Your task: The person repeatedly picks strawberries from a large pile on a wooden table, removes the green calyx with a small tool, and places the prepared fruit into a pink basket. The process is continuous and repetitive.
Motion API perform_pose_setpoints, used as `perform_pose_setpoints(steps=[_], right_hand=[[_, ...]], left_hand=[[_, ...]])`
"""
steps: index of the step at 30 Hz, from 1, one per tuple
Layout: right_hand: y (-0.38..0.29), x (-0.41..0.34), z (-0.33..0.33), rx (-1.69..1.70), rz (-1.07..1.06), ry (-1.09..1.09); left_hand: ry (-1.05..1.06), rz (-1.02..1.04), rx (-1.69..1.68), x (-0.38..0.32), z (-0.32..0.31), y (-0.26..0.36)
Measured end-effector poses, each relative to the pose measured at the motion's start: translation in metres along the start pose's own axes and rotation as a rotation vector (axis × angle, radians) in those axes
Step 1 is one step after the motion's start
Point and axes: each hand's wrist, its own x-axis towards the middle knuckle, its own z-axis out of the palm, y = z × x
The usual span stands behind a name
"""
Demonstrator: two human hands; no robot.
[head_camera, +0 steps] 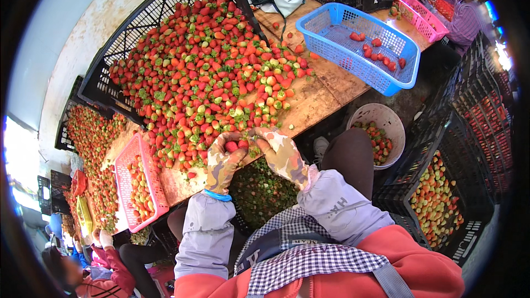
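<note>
Both my hands wear camouflage-patterned gloves and meet at the table's front edge. In the curled fingers of my left hand (221,161) are red strawberries (231,146), with the palm turned partly up. Close beside it, my right hand (281,155) has its thumb and fingers bent inward near a bit of green; the fingertips are too covered to show whether they pinch a fruit. Just beyond both hands spreads a large heap of strawberries (198,70), many with green caps on. The heap spills out of a black plastic crate (118,43) tipped onto its side.
On the wooden table (319,91) sit a blue plastic basket (352,60) with several strawberries and a pink basket (122,174). Below are green trimmings (265,194), a white bucket (397,132) and a black crate (468,211) of pale strawberries. People work at left and far right.
</note>
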Motion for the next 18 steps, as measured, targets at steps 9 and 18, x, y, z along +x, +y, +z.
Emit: perform_pose_setpoints(steps=[9, 18], right_hand=[[-0.021, -0.016, -0.006, -0.491, -0.122, -0.078], [0.006, -0.017, 0.014, -0.243, -0.042, -0.403]], left_hand=[[0.053, 0.274, 0.456, -0.026, 0.012, 0.015], [0.651, 0.047, 0.405, -0.145, -0.148, -0.045]])
